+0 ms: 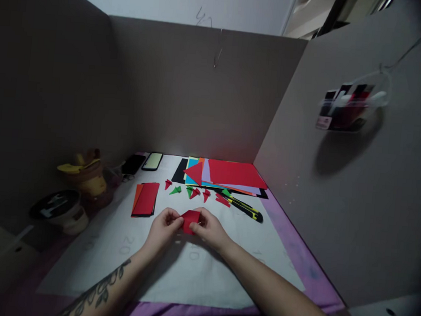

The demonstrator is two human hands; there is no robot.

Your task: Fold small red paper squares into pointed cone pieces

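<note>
A small piece of red paper (190, 221) is held between both hands over the white sheet on the table. My left hand (166, 225) pinches its left edge with thumb and fingertips. My right hand (209, 228) grips its right side, the thumb lying on the front face. Just beyond the hands lies a row of small folded red and green paper pieces (206, 195). A yellow-and-black cutter (245, 208) rests right of them. To the left is a stack of red paper rectangles (146, 199) with orange and black edges showing.
Large coloured sheets (236, 174) lie at the back, a red triangle on them. Two phones (152, 161) sit back left. Containers (60, 211) stand left. Grey panels enclose the table; a bag (347, 111) hangs right.
</note>
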